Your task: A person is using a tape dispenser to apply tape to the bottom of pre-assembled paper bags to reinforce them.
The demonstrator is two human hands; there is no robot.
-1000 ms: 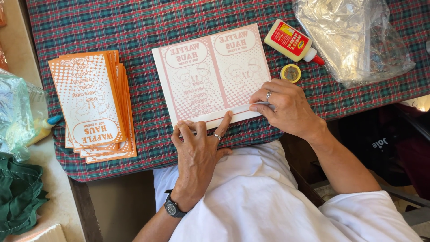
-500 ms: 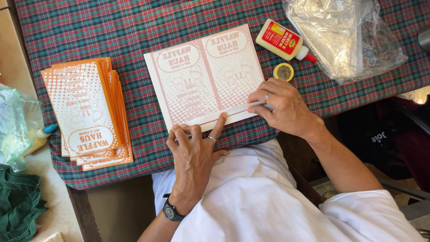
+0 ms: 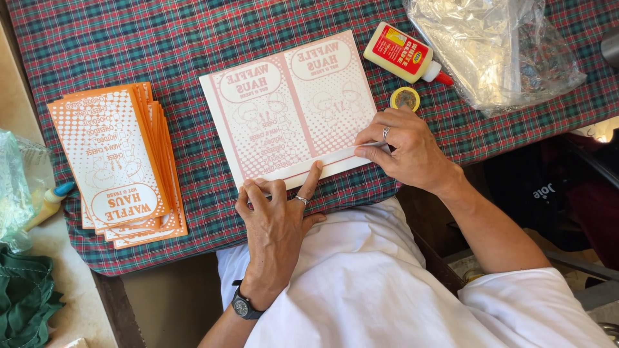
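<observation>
A flat white paper sheet printed in pale red [image 3: 293,106] lies on the plaid tablecloth [image 3: 161,45] in front of me. My left hand [image 3: 277,216] presses its near edge with the fingertips, index finger stretched along the folded strip. At the sheet's near right corner, my right hand [image 3: 406,145] pinches and presses that strip. Both hands wear a ring; a black watch sits on the left wrist.
A stack of orange printed paper bags [image 3: 119,164] lies at the left. A white glue bottle with a red label [image 3: 403,55] and its yellow cap [image 3: 405,98] lie beyond my right hand. A crumpled clear plastic bag [image 3: 496,48] sits far right. Green cloth [image 3: 22,299] lies off the table's left.
The view has shifted slightly. My left index finger has stretched out along the sheet's near strip; the right hand stays pressed at the corner.
</observation>
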